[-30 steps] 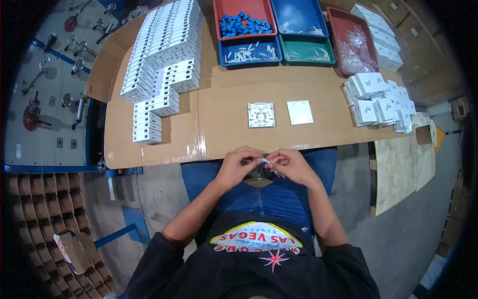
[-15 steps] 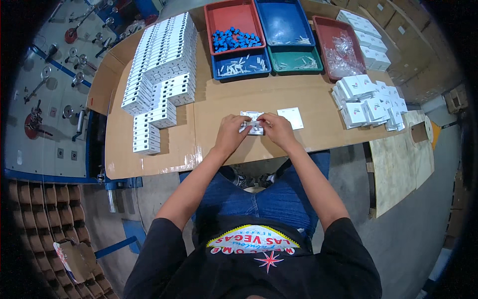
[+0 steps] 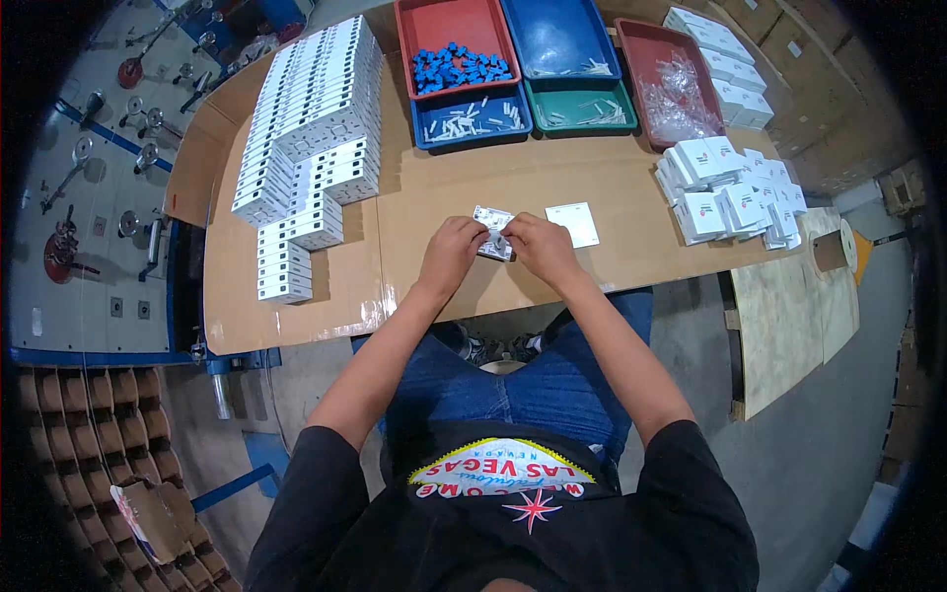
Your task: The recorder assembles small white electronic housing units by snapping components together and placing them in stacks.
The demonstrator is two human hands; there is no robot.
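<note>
My left hand [image 3: 453, 255] and my right hand [image 3: 544, 248] meet over a white square housing [image 3: 491, 214] that lies slightly turned on the cardboard. Fingers of both hands are closed in a pinch at its middle, on a small whitish piece [image 3: 497, 237]; the fingertips partly cover it, and its exact kind is unclear. Just right of the right hand, a flat white square plate [image 3: 574, 224] rests on the cardboard.
Tall rows of white square units [image 3: 321, 109] stand at the left. Behind are a red tray [image 3: 449, 25] with blue parts, blue trays [image 3: 557, 35] and a green tray [image 3: 582, 116] with small pieces, and a red tray [image 3: 646, 59] with clear bags. White packets [image 3: 705, 212] pile up right.
The housing has turned a little under my hands, and my fingers have drawn closer together over its middle. The whole view has shifted slightly.
</note>
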